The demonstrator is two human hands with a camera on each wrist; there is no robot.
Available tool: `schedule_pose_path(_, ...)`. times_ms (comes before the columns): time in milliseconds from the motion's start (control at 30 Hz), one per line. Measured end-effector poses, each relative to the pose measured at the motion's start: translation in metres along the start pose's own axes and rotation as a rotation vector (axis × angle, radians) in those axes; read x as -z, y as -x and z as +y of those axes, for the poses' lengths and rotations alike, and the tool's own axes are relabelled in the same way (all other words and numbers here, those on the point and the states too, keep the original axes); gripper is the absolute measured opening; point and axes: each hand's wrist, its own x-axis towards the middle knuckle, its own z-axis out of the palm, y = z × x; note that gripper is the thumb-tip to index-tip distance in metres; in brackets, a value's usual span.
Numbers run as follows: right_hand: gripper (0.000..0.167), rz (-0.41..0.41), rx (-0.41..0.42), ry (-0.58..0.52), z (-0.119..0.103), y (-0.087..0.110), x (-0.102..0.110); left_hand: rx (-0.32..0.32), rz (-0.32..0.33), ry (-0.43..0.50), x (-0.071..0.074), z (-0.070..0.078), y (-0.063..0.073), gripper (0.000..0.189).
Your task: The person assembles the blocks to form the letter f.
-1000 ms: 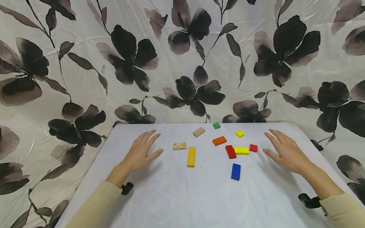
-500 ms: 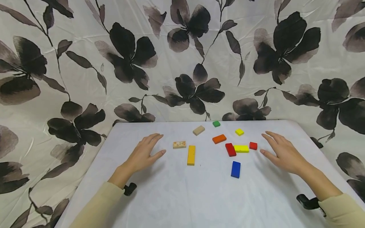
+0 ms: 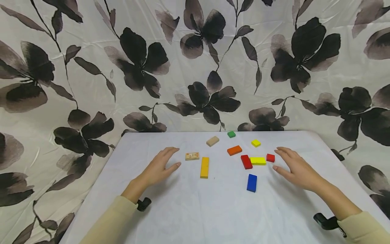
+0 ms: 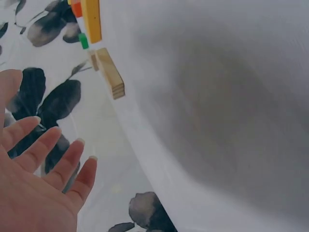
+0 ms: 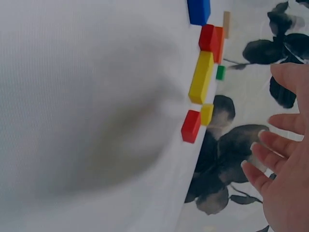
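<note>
My left hand hovers over the left part of the table with fingers loosely extended, holding nothing. Nearest to it are a wooden block with printed marks and an upright-lying long orange-yellow block. On the other side my right hand is also in the air, fingers relaxed and apart from every block. Close to its fingertips lies a small red block. Left of that, a bright yellow block touches or nearly touches a larger red block. A blue block lies nearer the front.
Farther back on the white table lie an orange block, a plain wooden block, a green block and a small yellow block. A floral cloth hangs behind the table's back edge.
Both hands have drifted inward, the left one to the right and slightly down, the right one to the left. The blocks have stayed in place on the table.
</note>
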Motion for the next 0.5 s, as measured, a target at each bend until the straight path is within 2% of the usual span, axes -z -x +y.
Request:
schedule_pose_path(367, 0.064, -0.051, -0.054, -0.113, -0.015, -0.002, -0.009, -0.002, -0.037, 0.076, -0.012, 0.003, -0.006, 0.058)
schedule_pose_path(500, 0.061, -0.05, -0.048, -0.161, -0.017, 0.0, -0.013, -0.009, -0.054, 0.123, -0.018, 0.006, -0.008, 0.058)
